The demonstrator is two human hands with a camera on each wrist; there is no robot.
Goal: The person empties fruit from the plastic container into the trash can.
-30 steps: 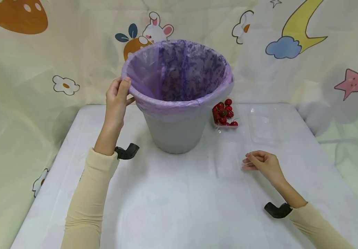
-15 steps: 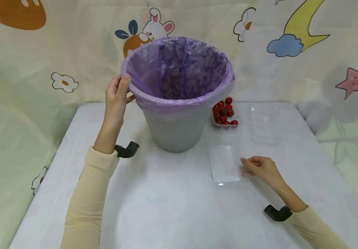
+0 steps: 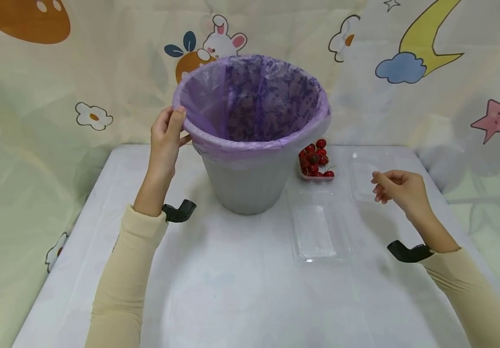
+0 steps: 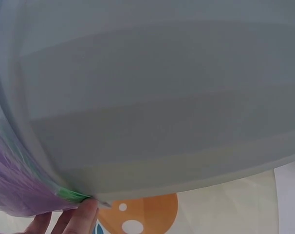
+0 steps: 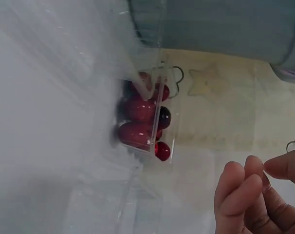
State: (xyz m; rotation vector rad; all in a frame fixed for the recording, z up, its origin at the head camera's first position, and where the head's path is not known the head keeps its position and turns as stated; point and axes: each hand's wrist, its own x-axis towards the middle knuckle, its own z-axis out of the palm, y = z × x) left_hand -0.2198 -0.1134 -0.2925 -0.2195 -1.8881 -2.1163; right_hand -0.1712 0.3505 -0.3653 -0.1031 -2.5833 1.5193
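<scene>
A grey bin (image 3: 247,188) lined with a purple patterned bag (image 3: 271,111) stands on the table. My left hand (image 3: 164,137) grips its left rim, thumb over the folded bag and fingers on the outside; the left wrist view shows fingertips (image 4: 84,214) at the rim's edge. My right hand (image 3: 402,191) hovers over the clear plastic tray (image 3: 356,183) at the back right, fingers loosely bent and holding nothing. In front of it to the left, another clear plastic tray (image 3: 317,232) lies flat. Red cherries (image 3: 312,159) fill a small clear box beside the bin.
The white-covered table (image 3: 232,290) runs back to a printed cloth backdrop (image 3: 136,58). The bin partly covers the cherry box's left side in the head view. A black wrist mount (image 3: 408,252) sticks out from the right forearm, another mount (image 3: 180,211) from the left.
My right hand has let go of the nearer clear plastic tray, now flat on the table, and moved up and back to the right. The left hand keeps its grip on the bin.
</scene>
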